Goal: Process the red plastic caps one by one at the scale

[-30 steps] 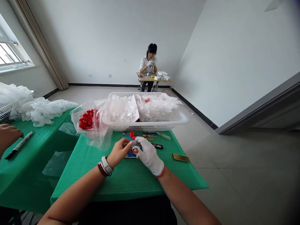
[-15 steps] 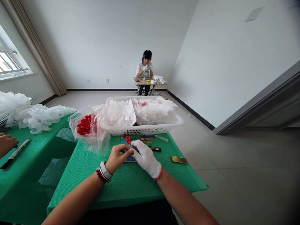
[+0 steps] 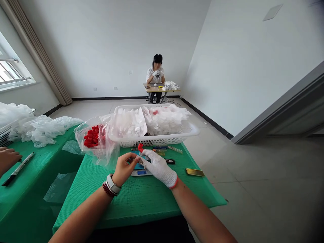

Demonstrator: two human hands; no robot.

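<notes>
From my distant seat, left to right: a co-worker's hand (image 3: 8, 158) rested just beside a marker (image 3: 19, 168). A clear bag (image 3: 111, 157) sat with red pieces (image 3: 91, 136) showing, I judged for easy reach by the bare left hand (image 3: 125, 167). That hand's fingertips curled in to the thumb of the gloved right hand (image 3: 155, 167); whether its grip had anything I could not tell. A red elbow piece (image 3: 140, 147) stood up from the right grip, pinched low at the fingertips, which probably left its upper end free. Below lay a device with a blue display (image 3: 141, 172) on the green-covered surface (image 3: 106, 209). A white basket (image 3: 154, 140) stood at the far edge, likely to leave room in front; a gold-coloured block (image 3: 194, 172) lay rightward, perhaps out of the way. Count: one marker, one bag, one raised red piece, one device, one basket, one block; bagged pieces overlapped too much to count.
</notes>
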